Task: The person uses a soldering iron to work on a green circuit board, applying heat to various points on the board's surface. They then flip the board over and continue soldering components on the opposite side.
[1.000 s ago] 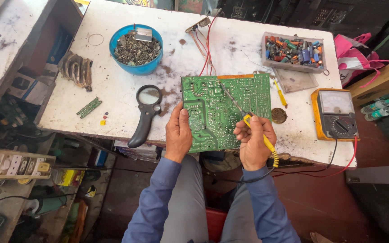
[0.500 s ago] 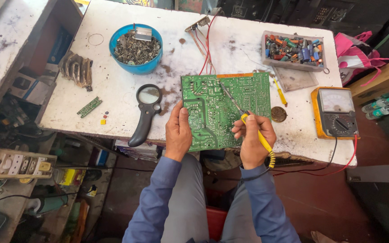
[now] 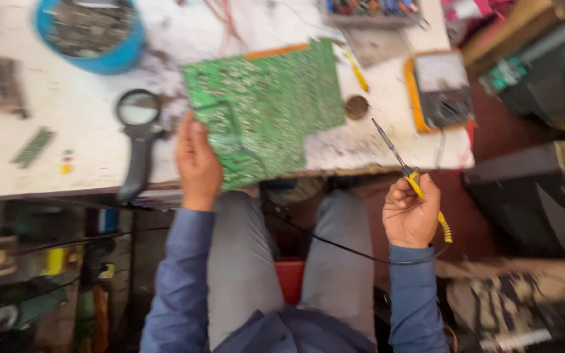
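The left hand (image 3: pixel 197 163) gripped the green circuit board (image 3: pixel 266 108) at its 7 o'clock corner on the white table (image 3: pixel 73 124). The right hand (image 3: pixel 413 212), at 4 o'clock, curled around a yellow soldering iron (image 3: pixel 408 171).

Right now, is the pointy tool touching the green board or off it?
Off it. The right hand holds the soldering iron away from the green circuit board; its tip points over the white table.

Blue long sleeves run down to both wrists, left hand (image 3: pixel 197 163) and right hand (image 3: pixel 411 214) bare. Grey trousers cover the knees; the blurred cloth looks plain, possibly cotton.
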